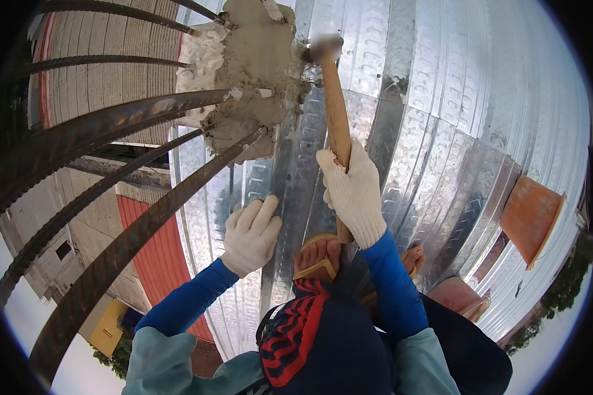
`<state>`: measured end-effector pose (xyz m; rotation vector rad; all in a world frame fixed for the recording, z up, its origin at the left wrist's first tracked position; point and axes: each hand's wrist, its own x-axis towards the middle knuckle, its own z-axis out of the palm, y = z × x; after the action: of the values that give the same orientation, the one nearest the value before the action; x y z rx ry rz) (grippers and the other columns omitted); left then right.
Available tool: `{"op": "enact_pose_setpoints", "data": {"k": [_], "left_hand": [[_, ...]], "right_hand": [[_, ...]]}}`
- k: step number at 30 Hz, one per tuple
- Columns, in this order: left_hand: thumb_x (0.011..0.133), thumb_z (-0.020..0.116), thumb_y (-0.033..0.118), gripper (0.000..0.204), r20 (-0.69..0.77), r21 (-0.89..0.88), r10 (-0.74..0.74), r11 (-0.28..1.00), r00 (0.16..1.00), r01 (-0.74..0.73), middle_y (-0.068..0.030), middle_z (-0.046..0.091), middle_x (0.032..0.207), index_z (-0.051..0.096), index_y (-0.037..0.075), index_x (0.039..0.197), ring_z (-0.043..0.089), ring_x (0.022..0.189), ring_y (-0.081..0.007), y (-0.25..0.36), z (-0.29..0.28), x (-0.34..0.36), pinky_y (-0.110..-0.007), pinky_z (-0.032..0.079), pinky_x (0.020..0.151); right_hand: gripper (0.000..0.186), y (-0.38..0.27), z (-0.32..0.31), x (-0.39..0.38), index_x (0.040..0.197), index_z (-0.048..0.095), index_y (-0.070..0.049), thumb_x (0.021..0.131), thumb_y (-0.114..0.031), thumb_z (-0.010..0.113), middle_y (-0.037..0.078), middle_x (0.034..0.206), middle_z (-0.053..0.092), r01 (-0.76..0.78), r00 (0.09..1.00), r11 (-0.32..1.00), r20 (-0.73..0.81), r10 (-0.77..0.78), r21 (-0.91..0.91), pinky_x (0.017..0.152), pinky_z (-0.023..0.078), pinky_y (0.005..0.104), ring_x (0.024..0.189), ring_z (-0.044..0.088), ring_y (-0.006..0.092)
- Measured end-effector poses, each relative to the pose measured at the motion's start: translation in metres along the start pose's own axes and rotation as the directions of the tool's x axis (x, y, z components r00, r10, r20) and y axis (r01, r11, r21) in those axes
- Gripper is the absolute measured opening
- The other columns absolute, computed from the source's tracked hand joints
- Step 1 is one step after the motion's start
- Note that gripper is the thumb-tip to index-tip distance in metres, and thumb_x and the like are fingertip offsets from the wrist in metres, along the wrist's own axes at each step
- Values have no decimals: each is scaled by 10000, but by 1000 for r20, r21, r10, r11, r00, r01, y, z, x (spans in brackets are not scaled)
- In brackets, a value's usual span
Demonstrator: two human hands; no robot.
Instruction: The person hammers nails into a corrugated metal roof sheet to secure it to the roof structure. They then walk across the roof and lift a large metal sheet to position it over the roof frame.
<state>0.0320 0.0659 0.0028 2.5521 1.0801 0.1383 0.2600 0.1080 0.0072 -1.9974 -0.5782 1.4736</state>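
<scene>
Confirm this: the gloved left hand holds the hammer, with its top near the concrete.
Wrong hand: the head view shows the gloved right hand holding the hammer, not the left hand. The hammer's top is indeed near the concrete.

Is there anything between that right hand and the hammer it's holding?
Only the white knit glove on the right hand; its grip is closed around the hammer's wooden handle, and nothing else visible comes between them.
</scene>
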Motion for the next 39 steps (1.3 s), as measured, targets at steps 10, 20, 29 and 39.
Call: {"op": "enact_pose_setpoints", "data": {"k": [10,20,29,39], "left_hand": [[660,674,184,217,2,-20,13,1000,1000,-13,-94,648,1199,632,96,854,615,891,-221,-5,6,6,-352,439,700],[631,690,182,246,37,-5,-3,1000,999,4,-104,653,1181,653,91,857,608,869,-220,-3,5,9,-346,440,695],[647,685,166,210,43,-24,-8,1000,999,9,-70,661,1143,652,102,844,606,853,-190,-7,6,7,-328,435,686],[636,667,192,205,25,-35,6,999,1000,-6,-53,659,1128,637,107,821,605,824,-171,-9,5,8,-311,431,660]], "right_hand": [[410,5,-18,-9,1151,512,61,958,-265,668,234,676,645,115,987,753,-8,-159,-648,543,535,459,659,706,420],[327,40,-12,-36,1070,533,19,923,-225,693,210,660,620,117,988,886,-40,-151,-449,551,529,429,629,682,406],[184,-12,-27,13,1012,571,-15,962,-173,651,23,607,548,-177,984,977,43,173,121,404,422,265,436,534,110],[226,-4,-16,2,1015,582,-6,938,-188,694,9,703,560,-313,938,935,207,278,166,463,436,266,537,538,81]]}}
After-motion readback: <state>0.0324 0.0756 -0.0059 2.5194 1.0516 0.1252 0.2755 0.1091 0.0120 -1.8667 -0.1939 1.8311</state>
